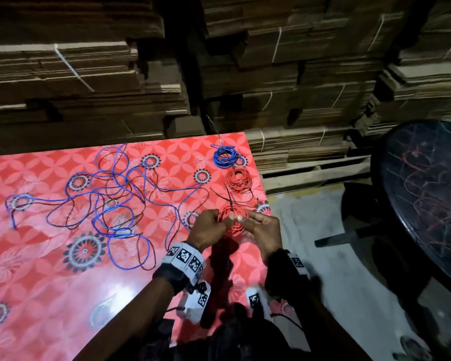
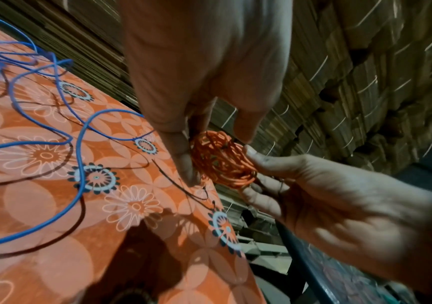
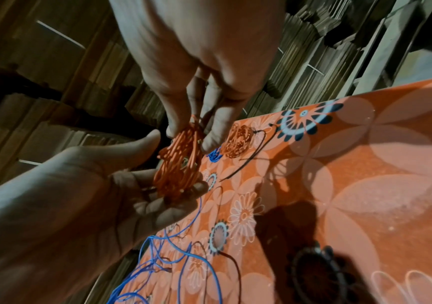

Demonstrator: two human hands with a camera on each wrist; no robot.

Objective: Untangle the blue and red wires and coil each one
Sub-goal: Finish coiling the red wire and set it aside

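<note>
Here, right of centre in the head view, both hands meet over the table's right edge. The left hand [image 1: 207, 227] and the right hand [image 1: 262, 227] pinch one red coil [image 1: 231, 221] between fingers and thumbs, a black tie [image 1: 229, 201] standing up from its top.

Only the head view takes in the whole red floral table [image 1: 50, 295]. Count of coils: three, namely the held red one, a second red coil [image 1: 239, 179] lying above it, and a blue coil [image 1: 225, 155] at the table's far right corner. One loose blue wire [image 1: 102, 194] sprawls across the centre-left, uncoiled. Cardboard stacks [image 1: 89, 74] fill the top; a dark round table [image 1: 427, 191] sits at right.

The left wrist view shows what the head view hides — the left thumb and fingertips [image 2: 187, 170] closed on the coil's rim, the right palm [image 2: 339, 205] cupped under it from lower right.

The right wrist view adds the left palm [image 3: 66, 195] turned up at lower left — and the second red coil [image 3: 237, 142] flat on the cloth.
</note>
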